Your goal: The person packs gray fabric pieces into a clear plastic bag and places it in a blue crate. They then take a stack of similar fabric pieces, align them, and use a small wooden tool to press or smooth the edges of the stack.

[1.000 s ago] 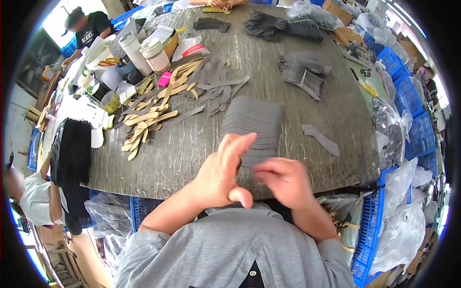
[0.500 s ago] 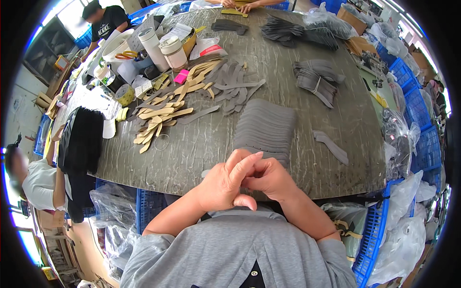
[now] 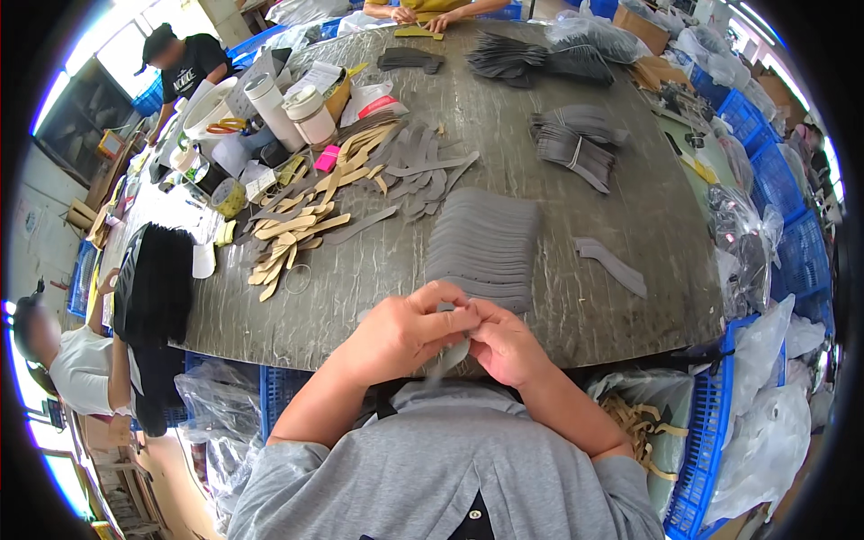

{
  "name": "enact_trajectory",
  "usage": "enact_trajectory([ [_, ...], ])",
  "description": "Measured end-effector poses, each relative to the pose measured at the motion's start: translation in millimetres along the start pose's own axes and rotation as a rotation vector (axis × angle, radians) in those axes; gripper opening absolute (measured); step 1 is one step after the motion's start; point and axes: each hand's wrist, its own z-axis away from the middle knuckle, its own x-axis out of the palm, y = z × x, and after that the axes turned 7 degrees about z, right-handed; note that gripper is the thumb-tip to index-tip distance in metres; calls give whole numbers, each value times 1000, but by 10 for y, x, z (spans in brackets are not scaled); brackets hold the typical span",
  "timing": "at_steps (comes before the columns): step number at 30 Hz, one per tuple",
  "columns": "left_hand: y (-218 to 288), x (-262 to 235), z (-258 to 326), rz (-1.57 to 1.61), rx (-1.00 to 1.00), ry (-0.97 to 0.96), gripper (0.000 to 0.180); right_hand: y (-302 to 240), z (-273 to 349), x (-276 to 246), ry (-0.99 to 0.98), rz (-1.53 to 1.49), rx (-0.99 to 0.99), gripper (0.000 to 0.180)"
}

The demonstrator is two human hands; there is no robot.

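both hands' grip pinched shut on a small grey strip (image 3: pixel 453 353) at the tabletop (image 3: pixel 630 207) edge: left hand (image 3: pixel 405 331), right hand (image 3: pixel 509 346). beyond, fanned grey stack (image 3: pixel 481 247). could slip free if pinch loosens.

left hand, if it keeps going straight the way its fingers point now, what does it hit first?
The left hand points toward the right hand; both pinch a grey strip between them. It would likely meet that strip and the right fingers first, though depth is unclear.
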Motion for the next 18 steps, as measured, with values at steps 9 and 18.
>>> enact_trajectory([
  [9,-243,-137,352,16,-106,420,12,-683,264,-1073,45,-363,-563,12],
  [18,-381,-439,750,449,-669,858,9,-138,-387,-718,283,2014,-446,51],
])
